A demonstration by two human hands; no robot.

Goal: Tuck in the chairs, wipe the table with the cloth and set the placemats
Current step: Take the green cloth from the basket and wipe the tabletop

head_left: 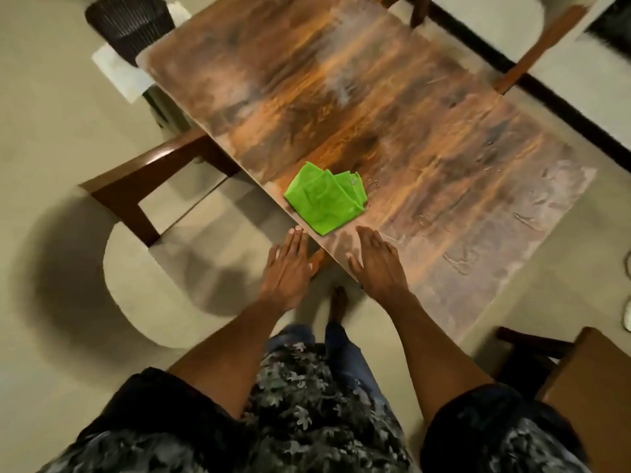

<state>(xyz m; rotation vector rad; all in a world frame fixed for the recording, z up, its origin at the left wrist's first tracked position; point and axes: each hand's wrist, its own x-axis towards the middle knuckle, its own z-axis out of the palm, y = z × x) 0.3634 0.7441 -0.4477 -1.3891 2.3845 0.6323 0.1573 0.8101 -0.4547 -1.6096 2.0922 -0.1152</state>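
Note:
A folded bright green cloth (pixel 324 201) lies at the near edge of the long wooden table (pixel 392 131). My left hand (pixel 288 268) hovers flat and empty just off the table's edge, fingers pointing at the cloth. Over the tabletop a little short of the cloth, my right hand (pixel 377 261) is spread flat and also empty. A dark wooden chair (pixel 136 189) is pushed under the table on the left. No placemats are in view.
A dark wicker chair (pixel 129 25) with a white cushion stands at the far left corner. Another chair back (pixel 543 49) shows at the far right side. A wooden seat (pixel 587 387) is at the bottom right. My bare foot (pixel 338 302) stands on the beige floor.

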